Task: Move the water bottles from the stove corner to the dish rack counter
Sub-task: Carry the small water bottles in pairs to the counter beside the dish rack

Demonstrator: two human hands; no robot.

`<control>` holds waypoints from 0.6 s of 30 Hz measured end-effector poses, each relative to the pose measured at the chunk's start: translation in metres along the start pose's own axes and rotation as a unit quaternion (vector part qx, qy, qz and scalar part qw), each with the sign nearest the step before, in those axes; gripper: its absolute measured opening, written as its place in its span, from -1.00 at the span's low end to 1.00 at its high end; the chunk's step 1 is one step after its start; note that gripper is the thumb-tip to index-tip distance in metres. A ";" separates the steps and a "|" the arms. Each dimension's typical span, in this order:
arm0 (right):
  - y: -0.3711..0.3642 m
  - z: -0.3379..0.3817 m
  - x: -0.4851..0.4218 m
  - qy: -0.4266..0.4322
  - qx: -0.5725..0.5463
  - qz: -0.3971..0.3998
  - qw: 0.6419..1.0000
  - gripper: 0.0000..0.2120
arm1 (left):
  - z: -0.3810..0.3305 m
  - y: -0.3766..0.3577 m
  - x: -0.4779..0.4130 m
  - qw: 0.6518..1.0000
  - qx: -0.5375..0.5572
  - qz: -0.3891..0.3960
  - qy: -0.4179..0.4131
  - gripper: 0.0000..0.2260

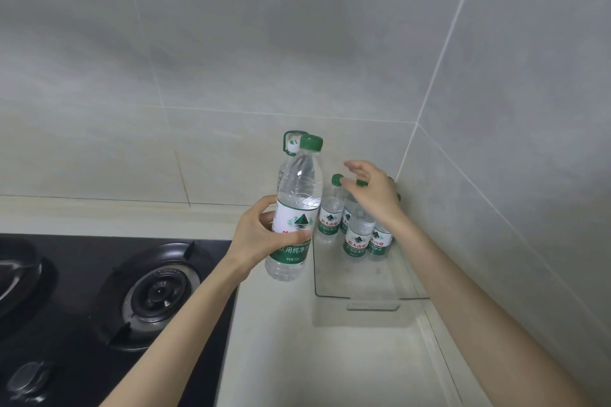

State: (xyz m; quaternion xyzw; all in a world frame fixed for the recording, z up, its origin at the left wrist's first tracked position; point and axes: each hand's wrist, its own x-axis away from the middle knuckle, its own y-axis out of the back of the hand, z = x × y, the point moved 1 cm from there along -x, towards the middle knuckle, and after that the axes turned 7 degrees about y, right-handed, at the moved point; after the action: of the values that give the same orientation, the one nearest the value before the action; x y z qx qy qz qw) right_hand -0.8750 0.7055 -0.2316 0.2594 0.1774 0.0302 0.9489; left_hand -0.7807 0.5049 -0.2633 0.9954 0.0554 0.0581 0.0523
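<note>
Head view: left hand (261, 235) grips a large water bottle (299, 195) upright beside the stove (132, 291), while the right hand (373, 192), fingers spread and empty, hovers over small bottles (357, 236) standing in a clear tray (370, 298) at the back-right corner of the counter (297, 357).

green-capped clear bottles (358, 235), black stove (99, 301), grey tiles (231, 43)

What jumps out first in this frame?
The green-capped water bottle stands out mid-frame, gripped round its label by the left hand just right of the stove. Beside it, the open right hand reaches over the caps of the small bottles clustered at the back of a clear tray in the tiled corner. A black gas burner fills the lower left.
</note>
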 end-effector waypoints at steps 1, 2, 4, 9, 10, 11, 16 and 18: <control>-0.002 -0.015 -0.003 -0.020 0.017 0.002 1.000 -0.62 | 0.000 0.001 0.000 1.000 0.001 -0.003 0.002 -0.45; -0.004 -0.029 -0.006 -0.039 0.032 0.001 0.999 -0.60 | 0.001 0.002 0.000 1.000 0.003 -0.007 0.005 -0.45; -0.009 -0.057 -0.013 -0.078 0.059 -0.002 0.995 -0.57 | 0.003 0.004 -0.001 1.000 0.008 -0.015 0.014 -0.45; -0.026 -0.108 -0.027 -0.131 0.132 -0.003 0.983 -0.50 | 0.008 0.011 -0.005 0.999 0.005 -0.026 0.033 -0.44; -0.030 -0.114 -0.029 -0.135 0.134 -0.011 0.982 -0.49 | 0.009 0.011 -0.007 0.999 0.003 -0.027 0.035 -0.45; -0.032 -0.119 -0.031 -0.137 0.133 -0.021 0.981 -0.49 | 0.010 0.012 -0.009 0.999 0.002 -0.027 0.036 -0.45; -0.036 -0.138 -0.029 -0.119 0.122 -0.078 0.982 -0.57 | 0.012 0.014 -0.018 0.999 -0.006 -0.027 0.046 -0.46; -0.035 -0.142 -0.027 -0.104 0.122 -0.077 0.984 -0.64 | 0.013 0.014 -0.021 0.998 -0.010 -0.028 0.049 -0.47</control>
State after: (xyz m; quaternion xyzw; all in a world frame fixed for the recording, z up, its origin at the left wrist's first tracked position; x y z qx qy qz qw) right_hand -0.9520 0.7400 -0.3547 0.3602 0.0991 -0.0916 0.9231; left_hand -0.7981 0.4877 -0.2773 0.9889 0.0854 0.1057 0.0608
